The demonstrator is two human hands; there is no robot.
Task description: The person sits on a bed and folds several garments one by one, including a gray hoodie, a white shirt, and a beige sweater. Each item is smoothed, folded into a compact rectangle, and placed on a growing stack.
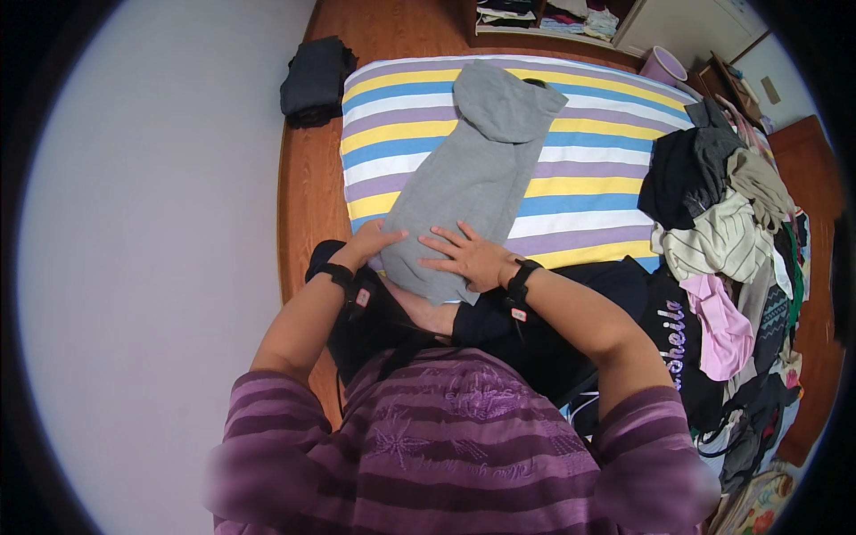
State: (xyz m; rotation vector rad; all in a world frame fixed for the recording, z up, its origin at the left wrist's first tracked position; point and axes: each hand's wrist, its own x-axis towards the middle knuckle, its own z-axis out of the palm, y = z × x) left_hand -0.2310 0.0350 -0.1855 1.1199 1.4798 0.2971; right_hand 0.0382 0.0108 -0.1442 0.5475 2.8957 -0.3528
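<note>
A grey cloth garment (475,174) lies lengthwise on the striped bed sheet (588,167), its far end folded over and its near end reaching the person's legs. At the garment's near left edge is my left hand (369,242), thumb on top of the cloth; the other fingers are partly hidden, so a grip cannot be made out. My right hand (468,257) rests palm down on the near part, fingers spread. Both wrists wear black bands with small tags.
To the right lies a heap of mixed clothes, with a striped white garment (719,241) and a pink one (722,328). Folded dark clothes (317,81) sit beyond the bed's left edge. A purple bin (663,65) and an open cabinet (548,32) stand at the far side.
</note>
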